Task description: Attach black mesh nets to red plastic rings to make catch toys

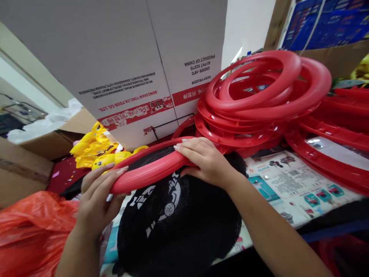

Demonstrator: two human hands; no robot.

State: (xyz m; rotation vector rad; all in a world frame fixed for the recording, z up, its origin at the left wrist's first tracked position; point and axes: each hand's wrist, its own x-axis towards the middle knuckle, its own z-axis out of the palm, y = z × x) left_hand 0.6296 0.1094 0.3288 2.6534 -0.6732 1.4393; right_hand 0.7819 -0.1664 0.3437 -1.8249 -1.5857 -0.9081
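Observation:
Both hands grip a red plastic ring (152, 169), tilted over a black mesh cloth (184, 227) printed with white lettering and a ball. My left hand (99, 192) is closed around the ring's left end, thumb underneath. At its right side my right hand (204, 159) is closed, fingers over the top and thumb below. Dark mesh shows inside the ring; whether it is fixed to the rim I cannot tell. Beneath the cloth lies a printed sheet (288, 184). Yellow plastic duck-like pieces (108, 154) sit just behind the ring on the left.
Red rings (253, 104) are stacked at the right, with more red ring parts (340, 134) beside them. A large white carton (138, 57) stands behind. An orange-red plastic bag (37, 231) lies at left, near a cardboard box (20, 173). Blue crates (328, 23) are at back right.

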